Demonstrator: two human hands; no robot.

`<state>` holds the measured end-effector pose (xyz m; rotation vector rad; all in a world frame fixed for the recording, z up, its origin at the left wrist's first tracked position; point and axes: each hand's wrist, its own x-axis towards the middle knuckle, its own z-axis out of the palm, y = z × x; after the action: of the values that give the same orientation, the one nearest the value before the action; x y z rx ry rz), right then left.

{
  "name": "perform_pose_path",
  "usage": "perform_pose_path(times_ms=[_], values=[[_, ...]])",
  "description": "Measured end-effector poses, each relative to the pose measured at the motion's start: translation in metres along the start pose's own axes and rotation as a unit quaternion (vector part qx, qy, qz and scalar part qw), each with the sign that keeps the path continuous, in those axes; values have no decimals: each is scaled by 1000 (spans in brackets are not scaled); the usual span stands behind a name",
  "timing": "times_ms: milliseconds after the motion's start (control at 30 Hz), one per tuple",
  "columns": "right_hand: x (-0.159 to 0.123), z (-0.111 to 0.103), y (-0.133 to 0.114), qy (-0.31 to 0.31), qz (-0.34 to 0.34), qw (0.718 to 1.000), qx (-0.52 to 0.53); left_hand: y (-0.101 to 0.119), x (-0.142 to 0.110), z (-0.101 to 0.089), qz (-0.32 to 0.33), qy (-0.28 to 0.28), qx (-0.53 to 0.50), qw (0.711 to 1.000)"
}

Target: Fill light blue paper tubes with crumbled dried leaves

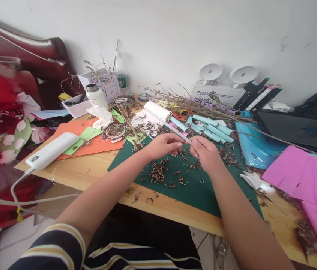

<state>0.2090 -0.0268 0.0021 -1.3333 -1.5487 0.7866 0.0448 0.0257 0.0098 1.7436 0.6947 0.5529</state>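
Observation:
A thin whitish stick (173,128) slants away from me over the desk. My right hand (205,152) is closed in a pinch round its near end. Just left of it, my left hand (164,145) has loosely curved fingers, tips pointing toward the stick; I make out nothing held in them. Below both hands, a pile of dried brown leaf bits (159,171) lies on the dark green cutting mat (188,198). Behind the stick are several light blue paper rolls (213,131) and a white paper roll (157,110).
Dry twigs (186,100) stretch across the back before a white emergency light (217,93). Orange paper (102,145), a white power bank (51,150) with cable and an uncapped white bottle (96,96) are on the left. Pink sheets (296,172) and a blue folder (255,146) lie right.

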Motion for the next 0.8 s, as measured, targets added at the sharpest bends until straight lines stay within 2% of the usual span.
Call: perform_pose_path(times_ms=[100, 200, 333, 433, 533, 633, 800], values=[[2, -17, 3, 82, 34, 993, -79, 1, -4, -10, -37, 78, 176, 981], [5, -43, 13, 140, 74, 972, -172, -1, 2, -21, -61, 103, 324, 939], [7, -65, 32, 191, 115, 942, -252, -7, 27, -24, -45, 66, 407, 910], [9, -68, 39, 212, 132, 927, -280, -14, 49, -22, -45, 21, 465, 884], [13, -68, 37, 207, 131, 917, -316, -19, 60, -17, -63, 3, 506, 860], [20, -70, 33, 210, 135, 900, -358, -20, 56, -9, -66, -7, 522, 850], [24, -81, 35, 219, 123, 893, -374, -14, 26, -3, -46, -74, 551, 830]])
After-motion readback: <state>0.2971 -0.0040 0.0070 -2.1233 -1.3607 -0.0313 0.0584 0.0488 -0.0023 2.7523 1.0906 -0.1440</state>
